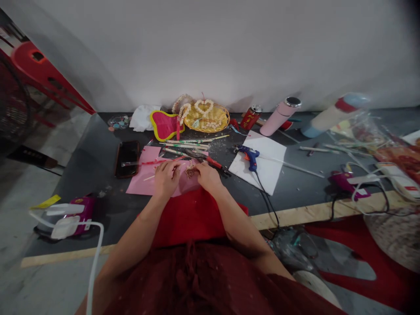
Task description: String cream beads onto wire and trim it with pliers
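Observation:
My right hand (209, 176) has its fingertips closed on a small beige cluster (189, 169) of beads or shell-like pieces, just above a pink sheet (144, 186). To its left, my left hand (166, 179) is curled with thumb and fingertips close together; whatever is between them is too small to make out. A thin pale stick (149, 177) lies on the sheet beside the left hand. Red-handled pliers (215, 163) rest just beyond the right hand. Several paper-wrapped sticks (187, 143) are spread behind both hands.
A blue glue gun (251, 156) lies on a white board (274, 168), its cord running off the front edge. Behind are a yellow basket (223, 120) with heart-shaped pieces, a red can (251, 117) and a pink bottle (278, 117). A phone (127, 158) and purple power strip (85, 212) are left.

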Motion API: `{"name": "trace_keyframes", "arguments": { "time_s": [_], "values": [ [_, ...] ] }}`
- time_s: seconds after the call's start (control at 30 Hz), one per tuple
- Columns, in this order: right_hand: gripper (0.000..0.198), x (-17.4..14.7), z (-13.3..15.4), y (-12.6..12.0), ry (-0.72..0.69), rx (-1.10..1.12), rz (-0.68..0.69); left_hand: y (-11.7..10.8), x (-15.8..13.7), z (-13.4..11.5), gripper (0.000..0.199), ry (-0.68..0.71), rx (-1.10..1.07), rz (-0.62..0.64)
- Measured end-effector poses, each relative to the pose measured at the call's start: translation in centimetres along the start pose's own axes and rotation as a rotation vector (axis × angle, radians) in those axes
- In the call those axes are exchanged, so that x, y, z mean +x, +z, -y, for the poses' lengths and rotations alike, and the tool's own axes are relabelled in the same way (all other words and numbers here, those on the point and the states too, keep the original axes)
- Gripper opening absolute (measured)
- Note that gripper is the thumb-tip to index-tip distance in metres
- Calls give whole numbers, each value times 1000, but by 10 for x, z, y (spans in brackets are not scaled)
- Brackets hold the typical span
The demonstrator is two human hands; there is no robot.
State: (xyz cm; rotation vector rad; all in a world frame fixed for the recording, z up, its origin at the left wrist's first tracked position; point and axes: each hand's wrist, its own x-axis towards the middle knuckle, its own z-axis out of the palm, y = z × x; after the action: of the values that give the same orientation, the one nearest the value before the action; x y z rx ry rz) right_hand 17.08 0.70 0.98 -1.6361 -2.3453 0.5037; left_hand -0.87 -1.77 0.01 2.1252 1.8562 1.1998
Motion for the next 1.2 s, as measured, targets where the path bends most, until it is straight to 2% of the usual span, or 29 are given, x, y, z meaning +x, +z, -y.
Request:
{"name": "trace_keyframes", "arguments": {
  "time_s": [0.27,0.37,0.47,0.6,0.83,1.2],
  "values": [
    [32,1,4,2,40,-42,12,3,-1,1,17,29,28,20],
    [28,2,4,3,-7,103,-59,2,-1,0,19,28,0,18],
    [20,4,5,6,-132,376,-137,2,0,-1,21,40,-30,15],
    [21,5,9,9,-166,621,-135,4,-1,-2,22,78,-65,16],
    [25,2,15,5,-155,711,-121,2,0,-6,22,92,-130,28],
    [30,-2,21,4,-120,894,-89,-3,0,-12,21,102,-138,-34]
  ]
}}
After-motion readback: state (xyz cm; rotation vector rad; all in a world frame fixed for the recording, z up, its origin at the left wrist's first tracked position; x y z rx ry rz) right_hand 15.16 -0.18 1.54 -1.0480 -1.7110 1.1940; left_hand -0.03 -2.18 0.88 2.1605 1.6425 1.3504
